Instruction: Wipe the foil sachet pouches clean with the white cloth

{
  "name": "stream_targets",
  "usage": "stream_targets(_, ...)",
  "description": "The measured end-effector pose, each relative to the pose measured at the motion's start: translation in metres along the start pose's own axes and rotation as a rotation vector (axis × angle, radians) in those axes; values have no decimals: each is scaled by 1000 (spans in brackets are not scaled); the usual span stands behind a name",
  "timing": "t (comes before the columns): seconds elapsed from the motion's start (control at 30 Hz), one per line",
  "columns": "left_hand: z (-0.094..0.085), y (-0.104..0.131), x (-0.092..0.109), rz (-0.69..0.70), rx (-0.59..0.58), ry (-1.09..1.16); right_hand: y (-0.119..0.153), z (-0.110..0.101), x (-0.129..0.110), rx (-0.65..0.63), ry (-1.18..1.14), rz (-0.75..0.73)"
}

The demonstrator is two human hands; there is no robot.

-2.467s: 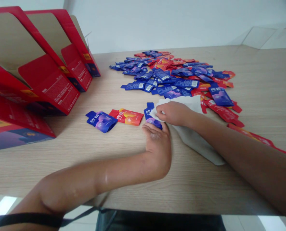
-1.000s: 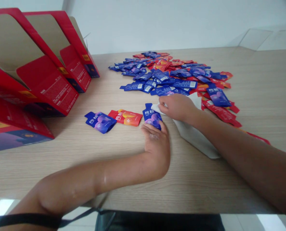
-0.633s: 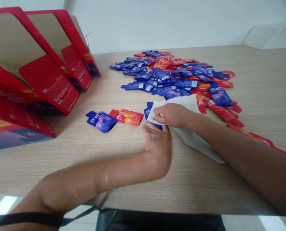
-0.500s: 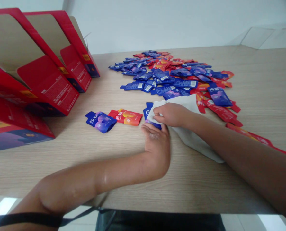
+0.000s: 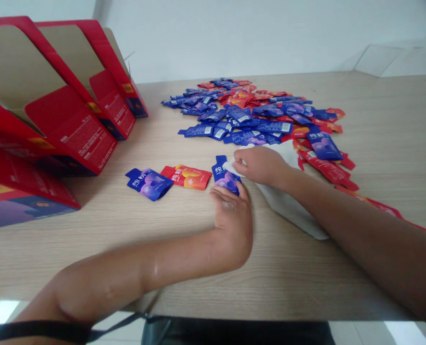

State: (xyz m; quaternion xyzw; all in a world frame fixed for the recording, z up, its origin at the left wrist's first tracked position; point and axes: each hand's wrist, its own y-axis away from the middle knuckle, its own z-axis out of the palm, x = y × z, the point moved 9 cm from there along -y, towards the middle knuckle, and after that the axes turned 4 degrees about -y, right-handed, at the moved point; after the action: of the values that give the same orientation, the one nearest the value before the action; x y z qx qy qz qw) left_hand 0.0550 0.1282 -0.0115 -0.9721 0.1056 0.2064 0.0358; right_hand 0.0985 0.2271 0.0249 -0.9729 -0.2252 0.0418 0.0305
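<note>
A blue pouch (image 5: 224, 171) with purple fruit printed on it lies flat on the table. My left hand (image 5: 233, 208), bent at the wrist, holds its lower edge against the tabletop; some fingertips are hidden. Just right of the pouch, my right hand (image 5: 261, 165) is closed around a bunched part of a white cloth (image 5: 288, 211). A corner of the cloth touches the pouch's right side, and the rest spreads under my right wrist. To the left lie a red pouch (image 5: 187, 178) and another blue pouch (image 5: 149, 184), with their ends meeting.
A large heap of red and blue pouches (image 5: 241, 112) covers the back middle of the table (image 5: 155, 215). Several open red cartons (image 5: 72, 124) stand at the left. A few red pouches (image 5: 330, 168) lie right of the cloth. The wall (image 5: 252, 38) borders the far edge.
My right hand has moved slightly right with the cloth, uncovering more of the blue pouch's front. My left hand stays on the pouch's lower edge.
</note>
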Motion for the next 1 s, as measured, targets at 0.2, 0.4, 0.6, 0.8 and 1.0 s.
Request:
stream_targets(0.2, -4, 0, -3, -14, 18, 49, 6, 11, -29, -103, -104, -176)
stream_targets(0.4, -3, 0, -3, -17, 28, 85, 3, 24, -22, -154, -83, -129)
stream_targets(0.6, -2, 0, -3, -28, 30, 72, 1, 21, -11, -128, -36, -69)
stream_targets(0.8, -2, 0, -2, -20, 26, 62, -5, 23, 10, -96, 31, 29)
stream_targets(1.0, 0, -1, -3, -34, 17, 142, -2, 4, 1, 18, -22, 1)
